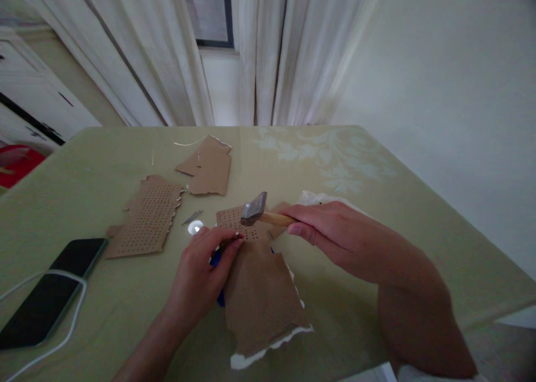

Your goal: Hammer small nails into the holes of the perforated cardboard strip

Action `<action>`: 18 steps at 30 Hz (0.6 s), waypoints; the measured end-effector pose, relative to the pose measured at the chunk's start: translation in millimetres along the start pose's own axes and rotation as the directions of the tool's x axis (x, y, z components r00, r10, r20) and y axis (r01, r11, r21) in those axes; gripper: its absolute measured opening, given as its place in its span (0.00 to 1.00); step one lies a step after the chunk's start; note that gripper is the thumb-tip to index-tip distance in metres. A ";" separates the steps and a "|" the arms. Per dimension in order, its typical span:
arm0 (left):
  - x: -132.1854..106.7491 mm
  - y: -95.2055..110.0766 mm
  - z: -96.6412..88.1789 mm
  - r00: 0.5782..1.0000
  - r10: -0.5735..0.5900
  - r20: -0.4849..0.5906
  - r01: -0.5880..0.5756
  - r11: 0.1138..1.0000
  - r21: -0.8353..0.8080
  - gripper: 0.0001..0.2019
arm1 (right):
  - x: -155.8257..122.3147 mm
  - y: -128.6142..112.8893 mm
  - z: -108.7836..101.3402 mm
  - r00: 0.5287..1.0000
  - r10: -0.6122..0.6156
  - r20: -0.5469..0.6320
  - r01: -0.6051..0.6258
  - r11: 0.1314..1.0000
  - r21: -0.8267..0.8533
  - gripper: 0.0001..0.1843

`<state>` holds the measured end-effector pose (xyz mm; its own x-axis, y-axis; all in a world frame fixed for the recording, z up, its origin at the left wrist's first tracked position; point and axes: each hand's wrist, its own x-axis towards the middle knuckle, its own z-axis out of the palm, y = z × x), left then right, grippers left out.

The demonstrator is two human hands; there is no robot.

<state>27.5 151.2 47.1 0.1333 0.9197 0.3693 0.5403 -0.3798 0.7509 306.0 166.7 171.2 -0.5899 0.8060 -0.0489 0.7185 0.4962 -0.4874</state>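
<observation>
My right hand [324, 231] grips the wooden handle of a small hammer [254, 209], whose grey metal head hovers just above a torn cardboard piece [262, 292] full of small holes. My left hand [205, 267] rests on that cardboard's left edge, fingertips pinched together near the holes right under the hammer head; what they pinch is too small to see. Something blue [216, 259] peeks out from under the cardboard by my left fingers.
On the green tablecloth [377, 231] lie another perforated cardboard piece [146, 223], plain cardboard scraps [208, 167], a few nails [192, 217] by a small shiny disc [195, 227], and a dark phone [52, 290] with a white cable [73, 320]. White curtains hang behind.
</observation>
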 end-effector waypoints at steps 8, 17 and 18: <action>-0.2 -2.1 0.0 1.000 0.009 0.008 -0.009 1.000 -0.010 0.06 | 0.4 -3.4 1.0 0.999 0.010 0.030 -0.009 1.000 -0.017 0.21; -1.0 -2.0 -0.3 1.000 0.010 0.007 -0.010 1.000 -0.005 0.06 | 2.2 -2.4 2.4 1.000 -0.005 0.028 0.005 1.000 -0.021 0.20; -1.0 -2.4 -0.3 1.000 0.010 0.008 -0.010 1.000 -0.006 0.06 | 2.3 -2.3 2.4 0.999 -0.005 0.031 0.006 1.000 -0.025 0.20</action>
<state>25.9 151.2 45.0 0.1451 0.9168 0.3720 0.5343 -0.3891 0.7504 302.1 166.7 170.1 -0.6047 0.7930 -0.0736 0.7241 0.5090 -0.4653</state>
